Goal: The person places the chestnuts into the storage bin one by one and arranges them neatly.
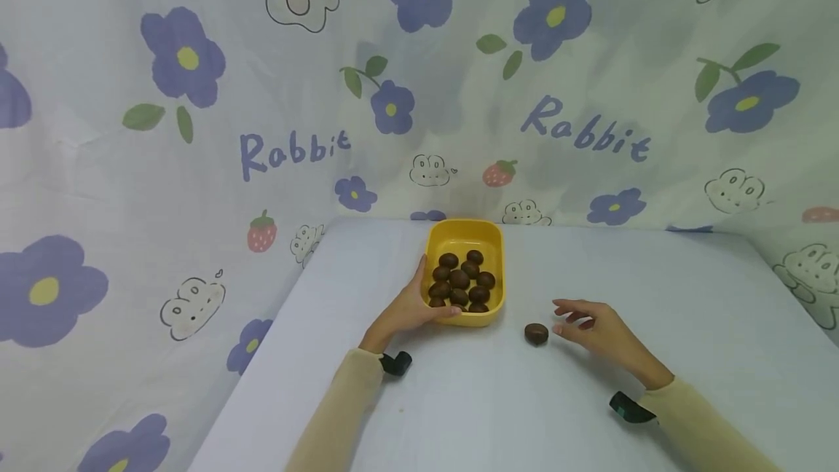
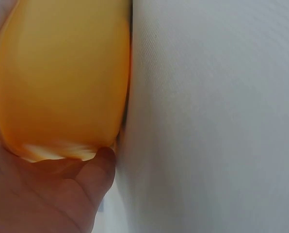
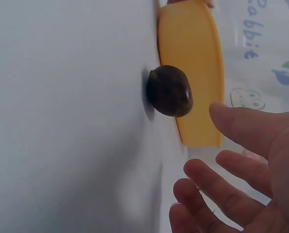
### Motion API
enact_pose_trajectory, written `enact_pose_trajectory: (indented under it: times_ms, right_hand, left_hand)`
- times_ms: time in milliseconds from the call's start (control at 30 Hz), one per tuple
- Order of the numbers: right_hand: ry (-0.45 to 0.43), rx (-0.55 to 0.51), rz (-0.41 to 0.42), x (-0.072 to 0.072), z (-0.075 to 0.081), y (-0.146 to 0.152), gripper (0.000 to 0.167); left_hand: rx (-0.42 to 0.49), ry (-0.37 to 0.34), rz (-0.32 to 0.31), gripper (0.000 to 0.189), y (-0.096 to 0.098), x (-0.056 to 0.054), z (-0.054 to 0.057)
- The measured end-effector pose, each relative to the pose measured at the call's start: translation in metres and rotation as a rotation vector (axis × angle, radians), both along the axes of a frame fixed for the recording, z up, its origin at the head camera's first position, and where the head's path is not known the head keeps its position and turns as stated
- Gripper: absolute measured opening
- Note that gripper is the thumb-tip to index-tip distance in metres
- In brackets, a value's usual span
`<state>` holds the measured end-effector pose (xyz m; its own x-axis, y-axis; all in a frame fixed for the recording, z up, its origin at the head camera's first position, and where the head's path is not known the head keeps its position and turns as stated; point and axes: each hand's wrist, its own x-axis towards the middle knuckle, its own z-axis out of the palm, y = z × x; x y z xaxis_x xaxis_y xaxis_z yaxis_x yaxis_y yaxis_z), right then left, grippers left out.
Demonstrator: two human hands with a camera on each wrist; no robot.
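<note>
A yellow plastic box (image 1: 499,268) with several brown chestnuts (image 1: 459,280) inside stands on the white table. My left hand (image 1: 411,306) grips its near left corner, thumb along the front and fingers along the left side. In the left wrist view the box wall (image 2: 62,87) fills much of the picture beside that hand. One loose chestnut (image 1: 536,333) lies on the table to the right of the box. My right hand (image 1: 599,330) hovers just right of this chestnut, apart from it, fingers spread and loosely bent with nothing between them, as the right wrist view also shows.
The white tabletop (image 1: 459,399) stretches around the box and both arms. Behind it hangs a white curtain (image 1: 459,93) printed with flowers and rabbits, which also covers the left side. Each wrist carries a small black camera (image 1: 396,364).
</note>
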<state>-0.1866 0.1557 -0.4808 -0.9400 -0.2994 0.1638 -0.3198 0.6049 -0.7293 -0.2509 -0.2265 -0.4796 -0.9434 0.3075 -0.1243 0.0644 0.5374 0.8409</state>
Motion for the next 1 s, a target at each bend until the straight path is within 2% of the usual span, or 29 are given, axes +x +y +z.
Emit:
enact_pose_trajectory:
  times_ms: [300, 700, 1000]
  right_hand:
    - [-0.05, 0.017, 0.046, -0.002, -0.009, -0.007, 0.056]
    - [-0.048, 0.035, 0.084, -0.003, -0.006, -0.012, 0.056]
    - [-0.094, 0.042, 0.085, -0.006, -0.01, -0.019, 0.055]
  left_hand:
    - [-0.003, -0.007, 0.019, 0.142, 0.0, 0.001, -0.003]
    - [0.012, 0.002, 0.017, 0.139, 0.003, 0.0, -0.001]
    - [0.03, -0.005, 0.025, 0.137, 0.003, -0.002, -0.003]
